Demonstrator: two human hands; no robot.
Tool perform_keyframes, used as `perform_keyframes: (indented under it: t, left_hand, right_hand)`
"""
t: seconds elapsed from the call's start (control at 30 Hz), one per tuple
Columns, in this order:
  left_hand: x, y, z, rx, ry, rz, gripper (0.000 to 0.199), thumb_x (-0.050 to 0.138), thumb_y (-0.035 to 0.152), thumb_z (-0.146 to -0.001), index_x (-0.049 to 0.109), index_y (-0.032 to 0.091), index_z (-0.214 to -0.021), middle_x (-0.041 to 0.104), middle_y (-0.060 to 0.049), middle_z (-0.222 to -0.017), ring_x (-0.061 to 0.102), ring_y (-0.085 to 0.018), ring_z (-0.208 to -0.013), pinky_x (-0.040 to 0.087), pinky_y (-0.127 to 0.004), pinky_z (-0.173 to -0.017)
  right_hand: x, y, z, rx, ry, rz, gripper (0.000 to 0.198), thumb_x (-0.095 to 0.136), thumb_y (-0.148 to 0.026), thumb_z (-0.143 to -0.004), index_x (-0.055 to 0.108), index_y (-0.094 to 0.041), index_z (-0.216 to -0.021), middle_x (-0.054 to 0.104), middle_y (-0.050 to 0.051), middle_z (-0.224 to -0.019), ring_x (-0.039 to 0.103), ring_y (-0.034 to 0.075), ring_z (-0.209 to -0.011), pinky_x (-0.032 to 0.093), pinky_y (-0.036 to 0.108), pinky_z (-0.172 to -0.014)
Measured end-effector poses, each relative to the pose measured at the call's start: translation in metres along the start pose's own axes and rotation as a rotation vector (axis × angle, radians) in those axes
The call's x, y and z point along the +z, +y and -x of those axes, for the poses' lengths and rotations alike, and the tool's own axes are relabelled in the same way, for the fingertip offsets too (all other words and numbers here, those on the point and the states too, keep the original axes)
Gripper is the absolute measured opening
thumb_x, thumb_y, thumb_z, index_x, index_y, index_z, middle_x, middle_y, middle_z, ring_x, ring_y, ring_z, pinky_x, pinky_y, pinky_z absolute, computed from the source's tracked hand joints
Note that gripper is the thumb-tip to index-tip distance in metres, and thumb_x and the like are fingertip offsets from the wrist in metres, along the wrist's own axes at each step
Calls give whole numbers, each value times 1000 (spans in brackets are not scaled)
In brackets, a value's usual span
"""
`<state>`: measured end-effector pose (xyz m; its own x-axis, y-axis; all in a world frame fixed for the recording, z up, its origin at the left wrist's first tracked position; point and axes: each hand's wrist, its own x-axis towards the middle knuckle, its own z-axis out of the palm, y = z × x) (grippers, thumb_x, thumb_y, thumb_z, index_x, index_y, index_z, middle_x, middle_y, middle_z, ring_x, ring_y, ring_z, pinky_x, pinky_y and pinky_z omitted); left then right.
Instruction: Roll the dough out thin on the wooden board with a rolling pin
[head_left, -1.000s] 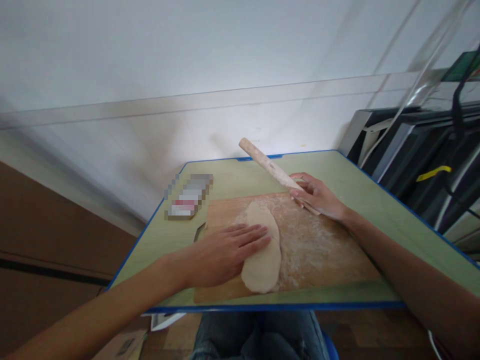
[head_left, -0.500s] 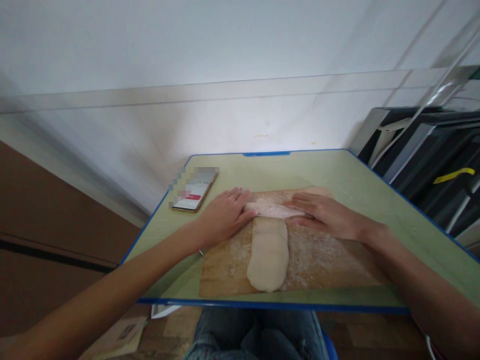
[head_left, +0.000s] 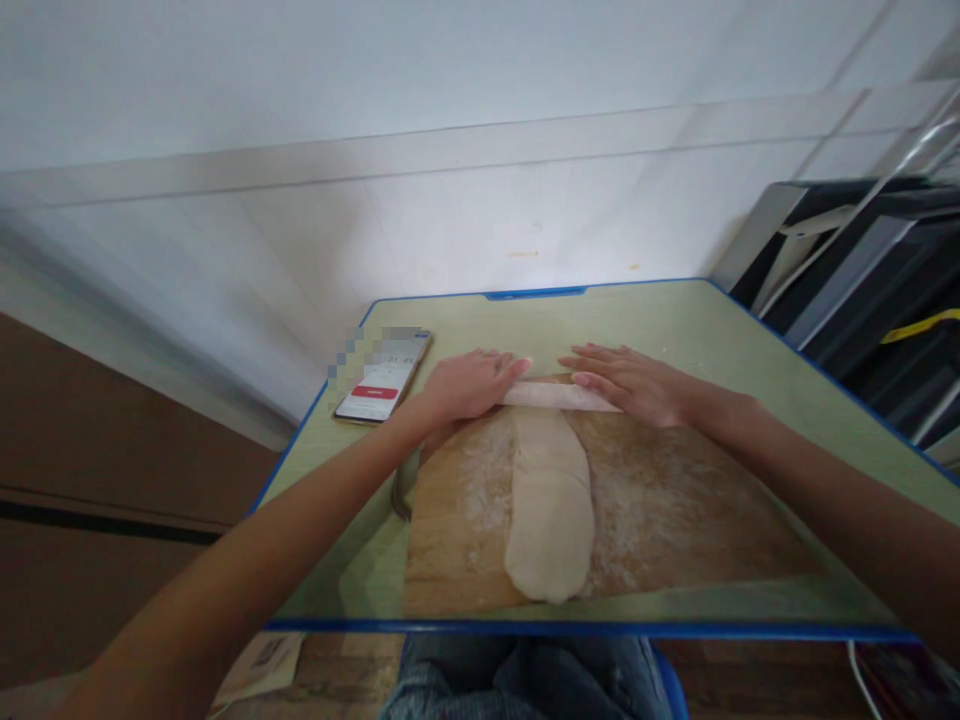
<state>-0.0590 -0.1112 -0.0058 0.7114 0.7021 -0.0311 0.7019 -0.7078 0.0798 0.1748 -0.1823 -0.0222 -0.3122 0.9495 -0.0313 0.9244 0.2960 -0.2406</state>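
A flour-dusted rolling pin (head_left: 559, 396) lies crosswise over the far end of a long, flattened strip of dough (head_left: 551, 520). My left hand (head_left: 474, 384) is closed over the pin's left end, its thumb pointing inward along it. At the other end my right hand (head_left: 634, 385) rests over the pin, thumb on top and fingers stretched past its far side. Both pin ends are hidden by my hands. Under the dough is a floured wooden board (head_left: 675, 500). The dough's far end passes beneath the pin.
The board sits on a green folding table (head_left: 480, 325) with a blue rim. Left of my left hand lies a phone (head_left: 384, 380), its screen lit. A curved metal piece (head_left: 403, 497) shows by the board's left edge. Dark flat items (head_left: 862, 270) lean at right, and a white wall stands behind.
Both hands and the rolling pin have moved away from me toward the board's far edge. More of the dough strip is uncovered, and it looks longer. The view has shifted slightly.
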Motion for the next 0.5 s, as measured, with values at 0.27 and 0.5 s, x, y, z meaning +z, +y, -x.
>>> perform_keyframes:
  t: [0.27,0.5]
  left_hand:
    - [-1,-6,-13,-4,-11,1,59,10,51,-97,57,20,-115,63,-6,-122,55,-19,-116,40,-32,-98]
    - [4,28,51,-76,156,-144,58,13,49,-97,44,15,-133,46,-15,-141,37,-28,-134,32,-48,-107]
  right_hand:
    - [-4,5,-11,20,-59,-60,75,13,-61,-90,41,-15,-142,36,11,-148,26,24,-138,22,46,-113]
    - [8,-12,22,-50,140,73,66,19,-59,-93,53,-19,-132,47,13,-140,38,27,-133,29,51,-108]
